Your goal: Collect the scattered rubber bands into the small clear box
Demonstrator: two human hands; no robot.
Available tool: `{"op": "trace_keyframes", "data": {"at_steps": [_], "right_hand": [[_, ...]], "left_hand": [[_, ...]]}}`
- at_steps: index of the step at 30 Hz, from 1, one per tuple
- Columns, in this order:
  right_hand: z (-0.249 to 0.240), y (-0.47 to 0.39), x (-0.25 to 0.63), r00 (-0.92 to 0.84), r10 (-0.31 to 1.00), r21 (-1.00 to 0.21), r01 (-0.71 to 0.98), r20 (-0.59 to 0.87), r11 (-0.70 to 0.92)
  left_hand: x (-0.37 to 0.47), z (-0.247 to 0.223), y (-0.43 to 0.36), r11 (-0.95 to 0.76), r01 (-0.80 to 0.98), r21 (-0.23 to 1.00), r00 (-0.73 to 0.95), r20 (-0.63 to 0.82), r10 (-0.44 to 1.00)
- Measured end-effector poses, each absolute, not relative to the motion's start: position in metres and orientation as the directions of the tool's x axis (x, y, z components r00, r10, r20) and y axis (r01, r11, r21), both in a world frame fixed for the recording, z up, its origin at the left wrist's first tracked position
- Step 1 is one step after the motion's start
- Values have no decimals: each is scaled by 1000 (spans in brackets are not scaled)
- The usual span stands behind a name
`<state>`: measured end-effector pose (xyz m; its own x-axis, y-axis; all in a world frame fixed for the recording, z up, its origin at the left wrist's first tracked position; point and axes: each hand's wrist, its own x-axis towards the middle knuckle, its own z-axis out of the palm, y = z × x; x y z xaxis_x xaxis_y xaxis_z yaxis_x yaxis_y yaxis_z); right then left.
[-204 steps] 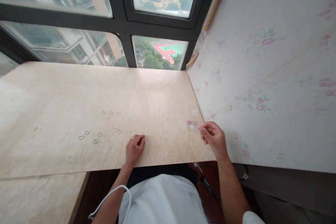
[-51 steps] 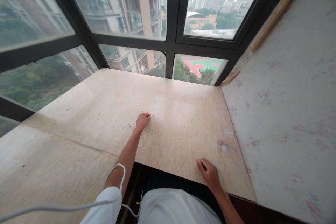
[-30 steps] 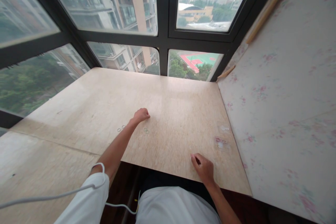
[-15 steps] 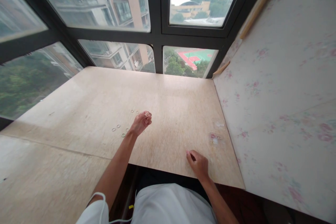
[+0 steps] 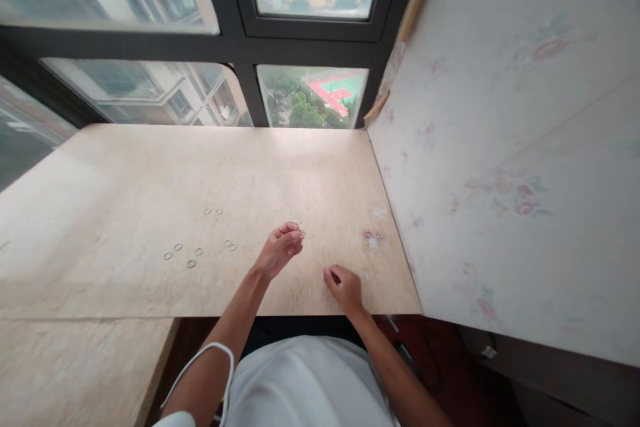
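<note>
My left hand [image 5: 284,248] is raised over the middle of the table, with a small ring [image 5: 301,234] pinched between thumb and fingertips. To its right, my right hand [image 5: 345,285] hovers or rests near the table's front edge, fingers curled together; whether they hold anything is too small to make out. Left of my hands, several thin rings lie on the tabletop: a greenish ring [image 5: 191,263], a ring [image 5: 168,256] farther left, an overlapping pair of rings [image 5: 228,243], and two rings [image 5: 213,212] farther back.
A small clear plastic box or bag [image 5: 373,240] with pinkish bits lies on the table [image 5: 300,173] at the right. The flowered wall [image 5: 500,147] bounds the right side, dark-framed windows [image 5: 245,93] the back. A white cable [image 5: 220,347] loops around my left arm.
My left hand, with the ring in its fingertips, has moved right, closer to my right hand. The view has turned right. The rings on the table lie uncovered now.
</note>
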<state>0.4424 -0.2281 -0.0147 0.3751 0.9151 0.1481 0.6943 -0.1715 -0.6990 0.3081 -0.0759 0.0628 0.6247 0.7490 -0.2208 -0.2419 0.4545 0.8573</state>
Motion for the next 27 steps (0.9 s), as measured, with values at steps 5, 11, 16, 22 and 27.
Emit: {"op": "trace_keyframes", "data": {"at_steps": [5, 11, 16, 22, 27], "right_hand": [[-12, -227, 445, 377, 921, -736, 650, 99, -187], [-19, -227, 449, 390, 916, -765, 616, 89, -188], [-24, -228, 451, 413, 907, -772, 603, 87, -200], [-18, -227, 449, 407, 908, -786, 592, 102, -177], [-11, -230, 448, 397, 913, -812, 561, 96, -159]], "left_hand": [[367, 48, -104, 256, 73, 964, 660, -239, 712], [423, 29, -124, -167, 315, 934, 707, -114, 698], [444, 26, -124, -345, 381, 858, 726, -46, 686], [429, 19, -114, -311, 377, 872, 653, -12, 758], [367, 11, -102, -197, 443, 875, 476, -43, 879]]}}
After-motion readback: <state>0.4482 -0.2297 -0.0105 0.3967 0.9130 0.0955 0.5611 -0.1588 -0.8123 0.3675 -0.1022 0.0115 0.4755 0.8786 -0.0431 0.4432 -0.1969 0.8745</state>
